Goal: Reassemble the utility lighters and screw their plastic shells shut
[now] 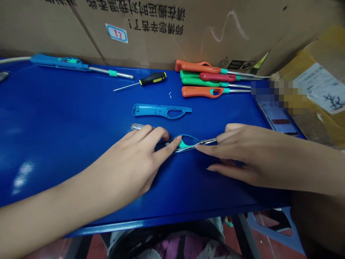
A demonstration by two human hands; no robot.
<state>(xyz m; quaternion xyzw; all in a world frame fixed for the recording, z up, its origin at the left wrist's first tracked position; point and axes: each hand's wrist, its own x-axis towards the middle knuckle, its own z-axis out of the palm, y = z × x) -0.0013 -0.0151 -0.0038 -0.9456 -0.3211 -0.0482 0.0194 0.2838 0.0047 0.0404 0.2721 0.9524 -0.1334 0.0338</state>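
Note:
An opened blue gas lighter half-shell (188, 136) lies on the table between my hands, with a green trigger (182, 144) and thin wires inside. My left hand (142, 151) holds its handle end down, a fingertip beside the trigger. A clear-and-metal part (137, 126) sticks out behind the left fingers. My right hand (242, 151) has its fingers at the lighter's metal tube (208, 141), one fingertip touching the wires and its thumb held apart below. Just beyond lies the matching blue shell half (153, 110), inner side up.
A black-and-yellow screwdriver (153, 78), small white bits (170, 95) and a whole blue lighter (61, 63) lie farther back. Several orange, green and red lighters (199, 91) are stacked back right. Cardboard boxes (151, 46) wall the rear; a phone-like flat object (280, 118) is at right.

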